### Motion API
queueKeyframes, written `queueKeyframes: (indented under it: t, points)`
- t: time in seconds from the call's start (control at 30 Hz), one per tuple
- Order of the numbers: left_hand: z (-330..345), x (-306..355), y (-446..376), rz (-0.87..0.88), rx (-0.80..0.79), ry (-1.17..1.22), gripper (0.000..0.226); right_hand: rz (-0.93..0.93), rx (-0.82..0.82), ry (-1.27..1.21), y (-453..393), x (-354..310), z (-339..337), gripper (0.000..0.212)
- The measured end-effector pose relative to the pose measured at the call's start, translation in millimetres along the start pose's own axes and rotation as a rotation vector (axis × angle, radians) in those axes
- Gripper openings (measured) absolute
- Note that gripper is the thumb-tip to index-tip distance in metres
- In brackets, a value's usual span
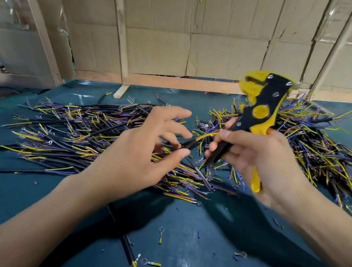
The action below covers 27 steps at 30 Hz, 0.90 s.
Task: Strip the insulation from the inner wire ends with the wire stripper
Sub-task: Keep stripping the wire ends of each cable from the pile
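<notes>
Scattered across near desk point(180, 249): loose ring terminals point(150, 262), spilled from crimping. Left hand point(142, 148) pinching black cable point(185, 145), yellow inner wire point(205, 135) fanned toward tool for easy feeding. Right hand point(263, 158) clenched round wire stripper point(259, 110) handles, head raised clear, not yet biting. Wire heaps point(76, 130) flanking for quick reach.

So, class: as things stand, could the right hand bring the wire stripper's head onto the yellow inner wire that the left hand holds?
Probably yes. The right hand grips the wire stripper with its head raised above the yellow inner wire, which the left hand pinches out in the open gap between both hands; nothing lies between them.
</notes>
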<state>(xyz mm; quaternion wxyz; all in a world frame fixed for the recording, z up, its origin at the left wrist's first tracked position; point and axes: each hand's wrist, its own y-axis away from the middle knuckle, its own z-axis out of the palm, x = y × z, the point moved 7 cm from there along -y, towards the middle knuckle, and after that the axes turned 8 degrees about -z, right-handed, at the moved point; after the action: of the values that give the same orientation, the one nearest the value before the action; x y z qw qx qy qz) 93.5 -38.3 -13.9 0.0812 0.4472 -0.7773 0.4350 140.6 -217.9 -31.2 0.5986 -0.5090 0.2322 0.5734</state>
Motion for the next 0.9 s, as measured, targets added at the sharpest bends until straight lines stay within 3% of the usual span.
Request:
queueKeyframes:
  t: [0.13, 0.23, 0.3, 0.4, 0.53, 0.63, 0.73, 0.9]
  points:
    - [-9.2, -29.8, -8.7, -0.053, -0.061, -0.300, 0.038, -0.228, 0.245, 0.017, -11.1, -34.5, -31.8, 0.021]
    - [6.6, -67.9, -2.2, -0.245, -0.346, -0.757, 0.044, -0.331, 0.469, 0.099, -12.6, -54.1, -56.6, 0.017]
    - [11.2, -76.1, 3.1, -0.284, -0.401, -0.806, 0.043, -0.350, 0.539, 0.112, -13.7, -60.6, -64.1, 0.018]
    - [8.6, -71.7, -5.1, -0.278, -0.349, -0.750, 0.035, -0.405, 0.591, 0.193, -10.9, -66.0, -66.9, 0.014]
    - [9.1, -67.6, -5.6, -0.266, -0.373, -0.707, 0.025, -0.441, 0.474, 0.308, -7.0, -56.6, -50.0, 0.019]
    - [0.4, -40.3, -7.5, -0.069, -0.232, -0.556, 0.019, -0.435, 0.331, 0.422, -3.7, -43.4, -32.1, 0.016]
    - [-12.3, -19.5, -11.8, 0.075, -0.084, -0.597, 0.020, -0.383, 0.168, 0.518, -2.3, -30.7, -18.3, 0.004]
    - [-31.1, -20.1, -12.1, -0.031, 0.061, -0.367, 0.025, -0.294, -0.002, 0.610, 2.4, -16.1, -5.1, 0.011]
